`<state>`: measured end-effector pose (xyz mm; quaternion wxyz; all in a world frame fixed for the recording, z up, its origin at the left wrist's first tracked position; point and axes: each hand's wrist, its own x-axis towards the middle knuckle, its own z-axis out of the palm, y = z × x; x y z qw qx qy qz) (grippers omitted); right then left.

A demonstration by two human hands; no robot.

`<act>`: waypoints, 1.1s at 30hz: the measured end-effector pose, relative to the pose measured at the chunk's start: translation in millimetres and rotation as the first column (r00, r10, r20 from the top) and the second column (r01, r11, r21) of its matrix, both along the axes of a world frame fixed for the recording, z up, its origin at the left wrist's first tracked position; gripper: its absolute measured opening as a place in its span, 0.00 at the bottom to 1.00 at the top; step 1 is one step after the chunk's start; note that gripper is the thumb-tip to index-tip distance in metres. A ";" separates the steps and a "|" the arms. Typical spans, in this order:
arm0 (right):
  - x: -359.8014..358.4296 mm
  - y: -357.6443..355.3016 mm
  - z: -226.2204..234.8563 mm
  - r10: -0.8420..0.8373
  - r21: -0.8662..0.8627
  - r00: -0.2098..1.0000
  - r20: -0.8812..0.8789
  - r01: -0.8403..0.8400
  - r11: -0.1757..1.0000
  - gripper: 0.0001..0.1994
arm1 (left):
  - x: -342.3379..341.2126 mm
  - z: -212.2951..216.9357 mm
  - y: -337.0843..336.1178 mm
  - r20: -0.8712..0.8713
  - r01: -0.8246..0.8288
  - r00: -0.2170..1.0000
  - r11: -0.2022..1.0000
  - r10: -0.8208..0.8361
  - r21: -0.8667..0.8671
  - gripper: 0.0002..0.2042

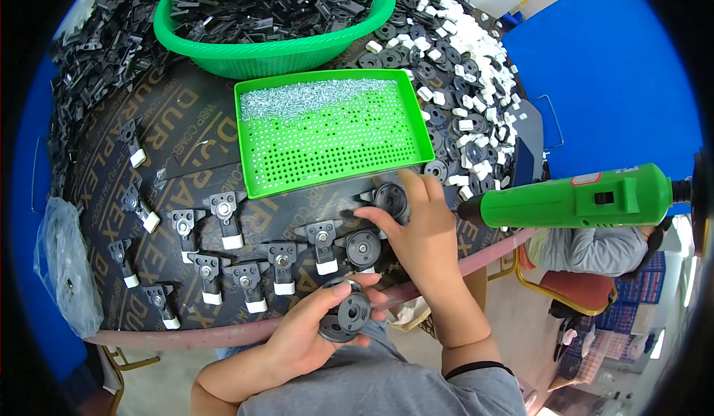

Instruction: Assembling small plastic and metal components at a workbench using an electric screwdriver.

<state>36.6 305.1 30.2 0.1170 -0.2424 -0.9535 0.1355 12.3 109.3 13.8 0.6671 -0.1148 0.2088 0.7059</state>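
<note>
My left hand (309, 323) is closed around a few black plastic discs (354, 310) near the table's front edge. My right hand (424, 230) has its thumb and fingers around another black disc (390, 199), which lies over a bracket just below the green tray. Whether the fingertips press on it is partly hidden. Close by, one more disc (363, 248) sits on a bracket with a white end. To the left stand several black brackets (282, 258) with white end caps, laid out in loose rows without discs.
A green perforated tray (335, 144) holds small silver screws (297, 100). Behind it, a green basket (275, 65) is heaped with black parts. White caps (476, 44) and more discs pile up at right. A green power screwdriver (576, 199) hangs at right. Plastic bag (71, 282) at left.
</note>
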 end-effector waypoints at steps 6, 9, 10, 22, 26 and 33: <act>15.6 5.7 -2.0 0.118 -0.020 0.965 -0.232 -0.126 0.992 0.27 | -1.7 0.5 0.6 -0.002 0.002 1.000 1.000 -0.002 -0.022 0.22; 18.1 8.1 0.7 0.207 0.014 0.964 -0.167 -0.207 0.978 0.25 | -1.5 1.7 1.8 -0.009 0.001 1.000 1.000 -0.001 -0.014 0.23; 18.8 9.3 -1.3 0.218 -0.048 0.962 -0.164 -0.228 0.972 0.25 | -1.0 4.2 3.6 -0.024 0.008 1.000 0.999 -0.009 -0.053 0.23; 11.1 14.5 3.0 0.280 -0.154 0.948 -0.152 -0.303 0.941 0.20 | 0.4 -0.2 0.5 -0.011 0.001 1.000 1.000 -0.002 -0.020 0.23; 10.5 13.1 6.7 0.241 -0.163 0.964 -0.112 -0.258 0.952 0.22 | 1.3 5.0 0.4 -0.040 -0.028 0.999 0.999 0.027 -0.016 0.24; 8.9 15.4 2.7 0.210 -0.223 0.967 -0.144 -0.239 0.945 0.23 | 1.0 5.7 -6.3 -0.044 -0.055 0.998 0.998 0.056 0.021 0.24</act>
